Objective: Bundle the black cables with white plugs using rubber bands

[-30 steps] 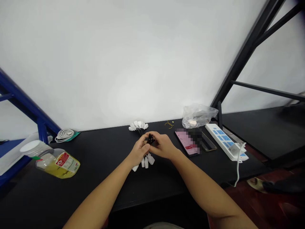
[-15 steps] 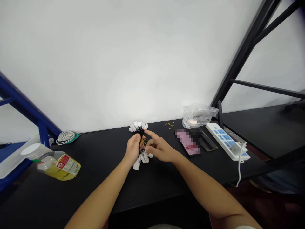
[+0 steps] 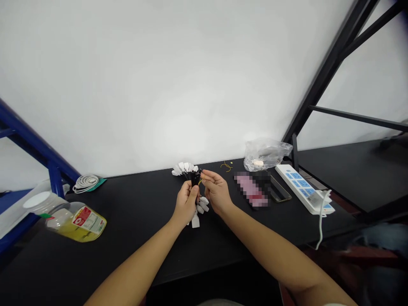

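Nearer the back edge than the front edge of the black table (image 3: pixel 134 212), left hand (image 3: pixel 186 203) and right hand (image 3: pixel 218 194) are working a black bundle (image 3: pixel 195 177). Left fingers and thumb are pressing round it. White tags (image 3: pixel 195 221) are fanning toward both edges. Right fingertips are pinching a thin yellow band (image 3: pixel 200 181). Risks, my read: overstretching could be snapping the band; a slack left grip, splaying strands.

A white-lidded jar (image 3: pixel 70 219) and a coiled white cable (image 3: pixel 85 182) lay well left of the fingers (image 3: pixel 192 196); a crumpled plastic bag (image 3: pixel 269 154) and a power strip (image 3: pixel 299 185) lay right.
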The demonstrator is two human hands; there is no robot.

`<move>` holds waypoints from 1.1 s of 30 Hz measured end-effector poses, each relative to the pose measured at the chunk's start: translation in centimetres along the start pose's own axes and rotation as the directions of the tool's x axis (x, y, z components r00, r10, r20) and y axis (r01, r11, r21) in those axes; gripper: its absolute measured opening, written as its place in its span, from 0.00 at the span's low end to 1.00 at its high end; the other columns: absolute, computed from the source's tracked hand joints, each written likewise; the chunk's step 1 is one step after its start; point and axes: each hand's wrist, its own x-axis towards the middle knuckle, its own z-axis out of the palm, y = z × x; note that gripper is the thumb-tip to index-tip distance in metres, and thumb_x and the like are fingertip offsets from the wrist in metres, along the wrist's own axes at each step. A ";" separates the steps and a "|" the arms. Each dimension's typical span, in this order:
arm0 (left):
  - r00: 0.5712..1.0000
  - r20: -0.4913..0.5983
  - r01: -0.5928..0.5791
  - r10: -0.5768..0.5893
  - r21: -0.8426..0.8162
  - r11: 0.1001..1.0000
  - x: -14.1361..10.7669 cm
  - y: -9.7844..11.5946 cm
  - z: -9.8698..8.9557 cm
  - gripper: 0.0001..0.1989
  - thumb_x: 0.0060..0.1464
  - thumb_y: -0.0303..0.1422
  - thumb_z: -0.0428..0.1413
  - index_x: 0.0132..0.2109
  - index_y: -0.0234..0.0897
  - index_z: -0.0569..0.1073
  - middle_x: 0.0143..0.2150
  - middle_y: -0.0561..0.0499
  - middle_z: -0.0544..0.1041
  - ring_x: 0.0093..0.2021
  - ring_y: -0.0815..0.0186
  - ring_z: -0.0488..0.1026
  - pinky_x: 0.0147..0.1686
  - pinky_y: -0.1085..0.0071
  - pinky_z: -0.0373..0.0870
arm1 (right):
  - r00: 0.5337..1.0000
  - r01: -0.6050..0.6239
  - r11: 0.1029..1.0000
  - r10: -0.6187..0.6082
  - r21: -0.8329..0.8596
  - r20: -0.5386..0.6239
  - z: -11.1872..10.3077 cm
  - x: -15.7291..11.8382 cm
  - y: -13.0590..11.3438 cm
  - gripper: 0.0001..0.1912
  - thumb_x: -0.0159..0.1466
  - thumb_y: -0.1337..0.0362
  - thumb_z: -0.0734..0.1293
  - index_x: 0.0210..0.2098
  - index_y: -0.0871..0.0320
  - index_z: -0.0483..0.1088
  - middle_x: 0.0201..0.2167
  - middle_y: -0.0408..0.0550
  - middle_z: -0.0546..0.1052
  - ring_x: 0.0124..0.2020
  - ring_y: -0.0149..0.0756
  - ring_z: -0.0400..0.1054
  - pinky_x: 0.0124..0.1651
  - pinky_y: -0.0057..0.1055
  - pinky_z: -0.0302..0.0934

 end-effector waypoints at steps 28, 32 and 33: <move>0.949 0.314 -0.128 0.029 0.299 0.946 0.0 1.9 -1.2 0.16 0.66 0.43 0.50 0.53 0.39 0.73 0.37 0.49 0.77 0.35 0.65 0.75 0.37 0.70 0.69 | 0.907 0.367 0.778 -0.179 -0.509 0.381 -1.2 -0.3 -2.9 0.18 0.58 0.61 0.73 0.47 0.57 0.73 0.34 0.48 0.82 0.28 0.34 0.73 0.34 0.31 0.67; 0.974 0.221 0.006 -0.042 0.160 0.987 0.1 0.9 -1.3 0.23 0.61 0.43 0.57 0.59 0.39 0.63 0.32 0.53 0.75 0.28 0.69 0.71 0.31 0.72 0.66 | 0.865 0.495 0.527 -0.225 -0.690 0.448 -1.7 0.0 -3.7 0.21 0.60 0.62 0.71 0.53 0.56 0.72 0.24 0.39 0.74 0.22 0.29 0.64 0.27 0.27 0.58; 0.976 0.212 0.019 -0.050 0.146 0.989 0.0 0.7 -1.3 0.25 0.60 0.42 0.58 0.60 0.39 0.61 0.31 0.55 0.75 0.26 0.70 0.70 0.30 0.73 0.66 | 0.852 0.516 0.481 -0.208 -0.708 0.480 -1.8 0.1 -3.9 0.22 0.60 0.62 0.71 0.54 0.56 0.71 0.23 0.38 0.72 0.20 0.28 0.61 0.26 0.26 0.56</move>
